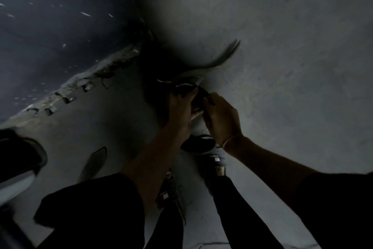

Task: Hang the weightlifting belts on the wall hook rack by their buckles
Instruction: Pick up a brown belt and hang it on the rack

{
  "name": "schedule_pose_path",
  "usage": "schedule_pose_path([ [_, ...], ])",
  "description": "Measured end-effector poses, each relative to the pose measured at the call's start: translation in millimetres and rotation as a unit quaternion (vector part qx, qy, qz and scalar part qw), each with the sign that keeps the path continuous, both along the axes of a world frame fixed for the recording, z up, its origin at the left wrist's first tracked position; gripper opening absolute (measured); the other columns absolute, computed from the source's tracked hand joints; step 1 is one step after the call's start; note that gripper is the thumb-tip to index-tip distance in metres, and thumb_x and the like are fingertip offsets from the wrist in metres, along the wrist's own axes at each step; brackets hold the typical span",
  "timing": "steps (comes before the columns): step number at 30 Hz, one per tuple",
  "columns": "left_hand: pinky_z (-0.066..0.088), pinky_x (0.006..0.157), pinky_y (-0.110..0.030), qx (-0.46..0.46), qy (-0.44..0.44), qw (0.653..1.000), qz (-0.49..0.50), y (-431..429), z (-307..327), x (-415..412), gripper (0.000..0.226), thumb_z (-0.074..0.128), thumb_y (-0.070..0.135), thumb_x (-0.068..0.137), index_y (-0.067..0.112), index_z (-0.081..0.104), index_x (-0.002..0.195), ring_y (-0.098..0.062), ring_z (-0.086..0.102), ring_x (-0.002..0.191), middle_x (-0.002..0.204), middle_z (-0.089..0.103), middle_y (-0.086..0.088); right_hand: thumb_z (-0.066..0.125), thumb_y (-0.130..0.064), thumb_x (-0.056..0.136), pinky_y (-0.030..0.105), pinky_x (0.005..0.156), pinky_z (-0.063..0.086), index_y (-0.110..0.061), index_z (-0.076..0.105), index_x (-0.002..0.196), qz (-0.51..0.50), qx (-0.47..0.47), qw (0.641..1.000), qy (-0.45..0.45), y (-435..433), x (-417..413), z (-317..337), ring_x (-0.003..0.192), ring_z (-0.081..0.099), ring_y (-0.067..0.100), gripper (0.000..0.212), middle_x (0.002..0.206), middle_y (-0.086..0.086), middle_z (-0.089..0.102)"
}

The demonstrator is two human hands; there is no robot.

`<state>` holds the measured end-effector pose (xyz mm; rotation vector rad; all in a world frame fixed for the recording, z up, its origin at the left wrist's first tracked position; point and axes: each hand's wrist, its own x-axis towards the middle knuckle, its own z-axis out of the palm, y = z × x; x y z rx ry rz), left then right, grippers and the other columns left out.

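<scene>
Dark sleeves (90,204) and bare forearms reached down over the concrete floor (302,67). The left hand (181,111) and right hand (221,119) met side by side, each gripping the dark end of a belt (219,62). Its pale strap curved up and away beyond them, near the floor's edge at the wall (60,26). Detail was dim.

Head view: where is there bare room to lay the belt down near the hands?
Wide bare grey surface right of the right hand and the belt. A smaller bare patch lies left of the left hand, below the crumbled edge. Crowded below the hands, around the feet.
</scene>
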<state>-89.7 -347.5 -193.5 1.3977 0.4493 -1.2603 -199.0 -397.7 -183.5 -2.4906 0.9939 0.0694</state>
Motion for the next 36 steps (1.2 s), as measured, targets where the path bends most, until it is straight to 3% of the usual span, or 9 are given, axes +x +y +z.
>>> schedule_pose_path([
  [4,0.061,0.079,-0.041,-0.039,-0.036,0.998,-0.028,25,90,-5,0.068,0.073,0.017,0.086,0.030,0.042,0.145,-0.029,0.063,0.118,0.137,0.060,-0.008,0.060,0.000,0.087,0.046,0.078,0.053,0.003,0.065,0.113,-0.030,0.062,0.997,-0.022,25,-10,84,0.095,0.059,0.035,0.027,0.110,0.019,0.060],
  [6,0.058,0.092,-0.049,-0.064,-0.081,0.993,-0.061,43,135,-9,0.062,0.066,0.015,0.089,0.028,0.044,0.146,-0.028,0.064,0.119,0.138,0.059,-0.010,0.063,0.001,0.087,0.046,0.082,0.054,0.001,0.065,0.116,-0.062,0.088,0.992,-0.067,41,-11,131,0.099,0.062,0.036,0.029,0.113,0.020,0.062],
  [12,0.056,0.094,-0.042,-0.085,-0.225,0.967,-0.081,86,272,-1,0.045,0.050,0.007,0.100,0.018,0.046,0.143,-0.019,0.064,0.117,0.132,0.061,-0.003,0.053,-0.034,0.094,0.017,0.075,0.047,-0.011,0.066,0.111,-0.134,0.053,0.974,-0.174,82,0,269,0.089,0.055,0.013,0.031,0.108,0.006,0.059],
  [16,0.056,0.095,-0.040,-0.094,-0.252,0.962,-0.050,118,360,3,0.041,0.049,0.012,0.102,0.024,0.049,0.141,-0.022,0.063,0.121,0.135,0.062,-0.005,0.066,-0.055,0.084,0.038,0.096,0.049,-0.018,0.054,0.115,-0.267,0.228,0.907,-0.234,92,19,341,0.110,0.053,0.022,0.050,0.119,0.004,0.055],
  [20,0.056,0.078,-0.029,-0.125,-0.296,0.947,0.000,145,456,3,0.035,0.051,0.018,0.102,0.025,0.051,0.136,-0.014,0.068,0.109,0.125,0.068,-0.001,0.068,-0.033,0.090,0.044,0.091,0.054,-0.017,0.059,0.099,-0.241,0.364,0.842,-0.317,105,21,428,0.095,0.068,0.022,0.021,0.099,0.004,0.071],
  [25,0.056,0.081,-0.043,-0.125,-0.424,0.897,0.004,169,572,-21,0.016,0.049,0.023,0.104,0.018,0.064,0.098,-0.024,0.069,0.093,0.099,0.072,-0.006,0.064,-0.012,0.093,0.035,0.087,0.052,-0.014,0.057,0.094,-0.203,0.393,0.810,-0.385,117,7,548,0.088,0.065,0.019,0.008,0.093,0.004,0.069],
  [27,0.059,0.085,-0.047,-0.097,-0.466,0.878,0.040,172,610,-28,0.019,0.050,0.029,0.103,0.013,0.061,0.104,-0.025,0.071,0.094,0.103,0.071,-0.009,0.063,-0.012,0.094,0.038,0.088,0.054,-0.016,0.057,0.093,-0.184,0.397,0.806,-0.398,122,4,588,0.093,0.067,0.024,0.007,0.095,0.005,0.070],
  [31,0.054,0.069,-0.016,-0.125,-0.462,0.874,0.085,189,693,-45,0.017,0.050,0.022,0.104,0.008,0.050,0.112,-0.008,0.065,0.082,0.094,0.064,-0.002,0.061,-0.006,0.094,0.039,0.084,0.054,-0.013,0.054,0.091,-0.131,0.409,0.780,-0.454,141,1,675,0.086,0.064,0.021,0.010,0.092,0.009,0.068],
  [36,0.054,0.087,-0.022,-0.133,-0.526,0.837,0.078,223,774,-62,0.027,0.058,0.023,0.100,0.004,0.056,0.119,-0.008,0.068,0.095,0.106,0.071,-0.001,0.066,-0.010,0.091,0.039,0.081,0.054,-0.018,0.056,0.082,-0.066,0.406,0.768,-0.491,173,9,770,0.077,0.064,0.017,0.016,0.082,0.003,0.070],
])
